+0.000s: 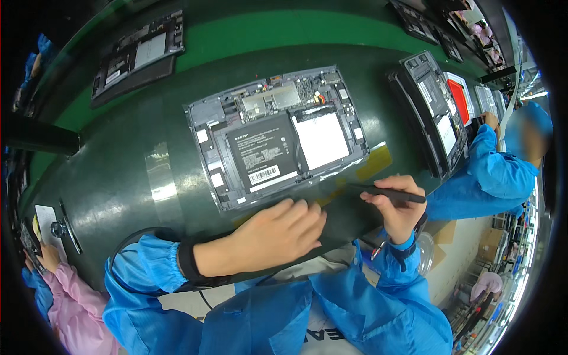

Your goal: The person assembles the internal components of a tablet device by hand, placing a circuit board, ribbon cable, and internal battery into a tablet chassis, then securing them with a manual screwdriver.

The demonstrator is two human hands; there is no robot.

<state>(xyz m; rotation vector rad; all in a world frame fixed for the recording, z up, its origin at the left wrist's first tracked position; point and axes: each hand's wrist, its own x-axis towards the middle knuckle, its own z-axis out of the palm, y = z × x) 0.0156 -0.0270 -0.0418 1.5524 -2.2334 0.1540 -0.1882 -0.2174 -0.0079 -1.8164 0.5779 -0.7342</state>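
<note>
On the dark green bench in front of me lies an opened tablet point(278, 133), its black battery point(263, 151), white panel and circuit board exposed. My right hand point(397, 207) is closed around black tweezers point(403, 194), whose narrow end points left, just off the tablet's near right corner. Close to the tablet's near edge, my left hand point(269, 236) has its fingers curled with the back of the hand up. Its fingertips are mostly hidden, so I cannot make out whether anything is in them. Yellowish tape point(374, 163) sticks to the bench beside the tablet's right corner.
More opened tablets point(435, 112) are stacked at the right, near a red tray point(459, 100) and a co-worker's blue sleeve point(503, 171). Another opened tablet point(139, 56) sits at the far left. Clear tape point(161, 177) crosses the bench; a pink-sleeved co-worker point(77, 302) works at lower left.
</note>
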